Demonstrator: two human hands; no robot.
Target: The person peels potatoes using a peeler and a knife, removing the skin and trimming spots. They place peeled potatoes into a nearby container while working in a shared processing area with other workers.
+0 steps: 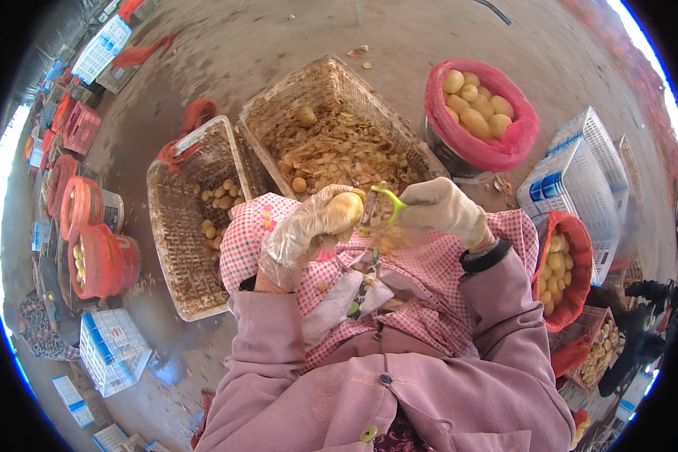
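My left hand (pixel 308 226), in a clear plastic glove, grips a mostly peeled potato (pixel 346 210) above my lap. A green-framed peeler (pixel 394 204) is held in my gloved right hand (pixel 445 210), its blade close to the potato's right side. Whether the blade touches the potato I cannot tell. Blurred peel (pixel 392 240) shows just below the peeler. Under both hands lies a pink checked apron (pixel 429 271). Beyond them a dirty plastic crate (pixel 384 101) holds a heap of peelings (pixel 327 138) and a few potatoes.
Left of my knees stands a second crate (pixel 175 237) with unpeeled potatoes (pixel 223 195). A bucket lined with pink mesh (pixel 520 150), full of peeled potatoes, is at the front right. A red mesh sack (pixel 582 271) sits by my right elbow, near white crates (pixel 579 192). Another person (pixel 42 322) is at far left.
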